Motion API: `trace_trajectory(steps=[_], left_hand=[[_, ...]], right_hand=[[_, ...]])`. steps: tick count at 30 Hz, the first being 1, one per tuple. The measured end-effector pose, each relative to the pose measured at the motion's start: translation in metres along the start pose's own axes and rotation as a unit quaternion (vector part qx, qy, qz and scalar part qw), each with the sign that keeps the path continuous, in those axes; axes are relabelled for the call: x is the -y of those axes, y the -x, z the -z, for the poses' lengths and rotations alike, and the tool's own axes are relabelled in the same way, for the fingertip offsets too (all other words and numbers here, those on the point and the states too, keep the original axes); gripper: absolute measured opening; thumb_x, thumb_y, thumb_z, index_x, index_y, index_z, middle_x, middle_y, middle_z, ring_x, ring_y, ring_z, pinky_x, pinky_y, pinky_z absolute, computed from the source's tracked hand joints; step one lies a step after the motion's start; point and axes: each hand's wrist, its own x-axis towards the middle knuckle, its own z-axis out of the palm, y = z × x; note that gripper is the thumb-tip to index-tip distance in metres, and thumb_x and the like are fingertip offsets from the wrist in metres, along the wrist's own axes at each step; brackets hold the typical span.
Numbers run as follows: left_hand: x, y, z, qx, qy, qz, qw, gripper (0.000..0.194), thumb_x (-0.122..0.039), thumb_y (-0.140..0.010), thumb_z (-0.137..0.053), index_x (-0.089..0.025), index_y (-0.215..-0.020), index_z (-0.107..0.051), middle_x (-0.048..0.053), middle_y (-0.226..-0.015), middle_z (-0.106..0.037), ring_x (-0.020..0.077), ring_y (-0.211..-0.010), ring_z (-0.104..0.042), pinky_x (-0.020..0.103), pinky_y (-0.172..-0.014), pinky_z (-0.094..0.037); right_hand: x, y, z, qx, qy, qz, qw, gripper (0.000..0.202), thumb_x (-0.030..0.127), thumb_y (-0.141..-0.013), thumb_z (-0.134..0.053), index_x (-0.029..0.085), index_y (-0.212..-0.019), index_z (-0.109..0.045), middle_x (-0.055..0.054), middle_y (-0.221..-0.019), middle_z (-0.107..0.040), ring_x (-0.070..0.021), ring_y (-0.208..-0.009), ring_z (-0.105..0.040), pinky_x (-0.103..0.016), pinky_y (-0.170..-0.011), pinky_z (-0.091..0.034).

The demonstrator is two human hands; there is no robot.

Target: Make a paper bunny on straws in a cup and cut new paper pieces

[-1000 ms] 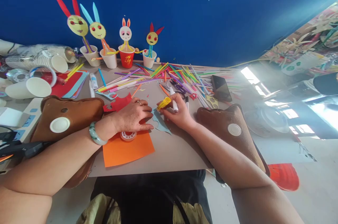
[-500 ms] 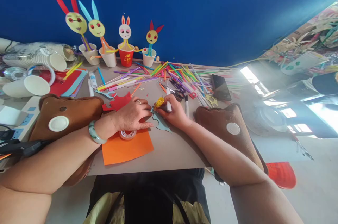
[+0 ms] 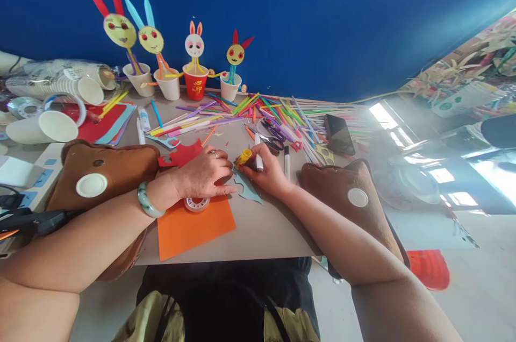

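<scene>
My right hand [image 3: 272, 174] is closed around a white marker [image 3: 258, 151] that stands nearly upright between the fingers. A short yellow tube-like piece [image 3: 244, 157] sits at those fingertips; whether it is gripped too is hard to make out. My left hand [image 3: 207, 174] lies palm down with its thumb stretched out, its fingertips close to the yellow piece. Under and between the hands lies a light blue paper scrap [image 3: 246, 189] with cut-out curves. A roll of clear tape [image 3: 196, 204] rests on an orange sheet [image 3: 197, 232] below my left hand. Beside my left wrist is a red paper scrap [image 3: 183, 155].
Many coloured sticks [image 3: 278, 111] lie behind the hands, with scissors [image 3: 274, 140] and a phone [image 3: 339, 135]. Paper-cup puppets stand by the blue wall, including one in a red cup [image 3: 195, 86]. Brown cushions [image 3: 121, 170] flank the arms. A black-and-white marker [image 3: 287, 162] lies to the right.
The view has shifted slightly, moving the scene a little to the right. Both hands keep nearly the same place and hold.
</scene>
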Motion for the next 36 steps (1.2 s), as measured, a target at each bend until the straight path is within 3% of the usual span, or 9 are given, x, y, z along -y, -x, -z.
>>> trace_trajectory(steps=[23,32,36], left_hand=[[0.0033,0.0001,-0.0049,-0.003,0.005,0.003,1.0,0.037,-0.053,-0.093,-0.056,-0.02,-0.08,-0.068,0.004,-0.088,-0.073,0.0237,-0.096,-0.064,0.041,-0.087,-0.037],[0.0002,-0.0021,-0.0031,-0.032,-0.004,0.029,0.999,0.014,-0.022,-0.087,-0.055,-0.02,-0.076,-0.063,0.002,-0.075,-0.069,0.0208,-0.085,-0.065,0.04,-0.088,-0.04],[-0.0004,-0.0016,-0.0029,-0.027,0.003,0.037,0.999,0.01,-0.017,-0.084,-0.052,-0.02,-0.078,-0.06,0.002,-0.076,-0.068,0.0212,-0.083,-0.066,0.04,-0.088,-0.042]], right_hand=[[0.008,0.0009,0.0044,0.04,0.004,-0.015,0.999,0.027,0.029,-0.079,-0.068,0.026,-0.087,-0.043,0.003,-0.078,-0.059,-0.0149,-0.069,-0.054,-0.027,-0.06,-0.046],[0.0026,0.0033,0.0045,0.039,0.02,-0.019,0.999,0.028,0.031,-0.082,-0.069,0.026,-0.089,-0.043,0.001,-0.082,-0.063,-0.0191,-0.075,-0.06,-0.035,-0.075,-0.05],[0.0018,0.0034,0.0038,0.034,0.021,-0.012,0.999,0.028,0.033,-0.082,-0.07,0.026,-0.089,-0.044,0.001,-0.083,-0.064,-0.0188,-0.076,-0.06,-0.034,-0.075,-0.049]])
